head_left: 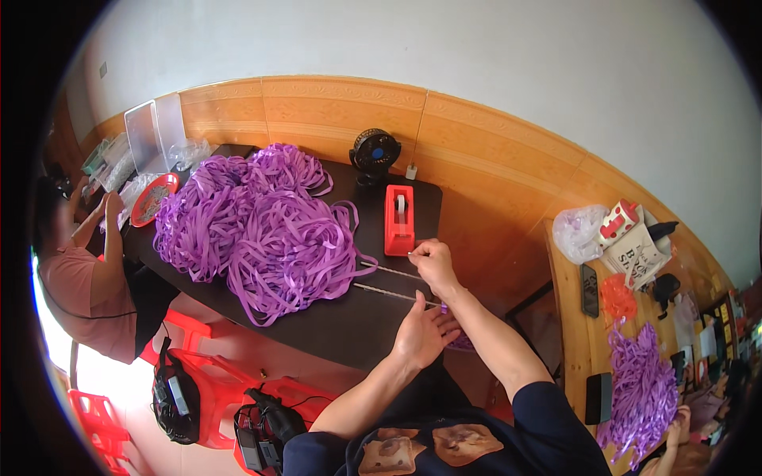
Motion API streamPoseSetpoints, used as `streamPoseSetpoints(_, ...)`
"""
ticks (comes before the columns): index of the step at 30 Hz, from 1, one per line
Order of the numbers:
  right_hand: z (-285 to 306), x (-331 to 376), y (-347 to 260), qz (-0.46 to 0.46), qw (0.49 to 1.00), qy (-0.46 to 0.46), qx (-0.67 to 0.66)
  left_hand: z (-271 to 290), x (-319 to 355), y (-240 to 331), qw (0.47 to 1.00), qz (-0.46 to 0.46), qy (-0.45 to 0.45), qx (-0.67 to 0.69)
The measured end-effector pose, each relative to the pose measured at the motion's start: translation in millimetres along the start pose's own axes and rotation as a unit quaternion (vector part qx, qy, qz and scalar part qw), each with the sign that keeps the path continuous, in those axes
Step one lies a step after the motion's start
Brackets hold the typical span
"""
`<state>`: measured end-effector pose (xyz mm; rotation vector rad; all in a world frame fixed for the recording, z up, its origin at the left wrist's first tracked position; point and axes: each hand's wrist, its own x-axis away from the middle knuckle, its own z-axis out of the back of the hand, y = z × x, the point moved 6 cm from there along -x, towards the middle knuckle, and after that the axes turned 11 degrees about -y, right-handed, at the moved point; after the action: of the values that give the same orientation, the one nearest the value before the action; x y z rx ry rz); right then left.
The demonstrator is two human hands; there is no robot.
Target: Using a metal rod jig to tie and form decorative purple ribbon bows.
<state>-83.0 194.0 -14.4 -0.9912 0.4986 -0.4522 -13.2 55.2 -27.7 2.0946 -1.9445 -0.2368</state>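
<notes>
Nearest, the left hand [422, 329] is closed on the near end of a thin clear strip of tape [390, 293], fingers together around it. Just beyond, the right hand [432, 260] pinches the end of a second tape strip [387, 270] — two strips in all, lying side by side over the dark table [333, 337]. One red tape dispenser [398, 220] stands just behind the right hand. To its left spreads one big heap of purple ribbons [258, 222]. Farther back stand one small black fan [375, 153] and one small bottle [411, 170]. At the far left sits another person [83, 270] beside one red tray [153, 198].
</notes>
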Motion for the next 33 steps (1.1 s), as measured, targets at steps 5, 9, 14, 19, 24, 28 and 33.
streamPoseSetpoints(5, 42.6, 11.8, -33.0, -0.012, 0.954, -0.250, -0.166, 2.1, -1.8, -1.3, 0.999, 0.020, 0.027, -0.010)
streamPoseSetpoints(9, 69.4, 34.4, -26.4, -0.040, 0.920, -0.387, -0.053, -0.8, 0.0, 3.0, 0.999, 0.016, 0.023, -0.023)
streamPoseSetpoints(14, 68.9, 53.2, -6.2, -0.005, 0.897, -0.436, 0.078, -6.7, 1.3, 4.8, 0.999, 0.012, 0.032, -0.036)
streamPoseSetpoints(19, 63.7, 51.5, 0.2, 0.012, 0.897, -0.434, 0.081, -2.8, 0.8, 3.2, 0.999, 0.014, 0.023, -0.040)
streamPoseSetpoints(24, 63.0, 50.5, 10.3, 0.015, 0.909, -0.398, 0.120, -3.8, 0.7, 3.0, 0.999, 0.010, 0.028, -0.043)
streamPoseSetpoints(28, 61.6, 49.9, 12.4, 0.020, 0.914, -0.388, 0.120, -6.3, 0.8, 3.5, 0.999, 0.010, 0.028, -0.045)
streamPoseSetpoints(33, 61.0, 47.9, 6.5, 0.001, 0.909, -0.401, 0.113, -3.7, 0.3, 4.1, 0.999, 0.008, 0.026, -0.040)
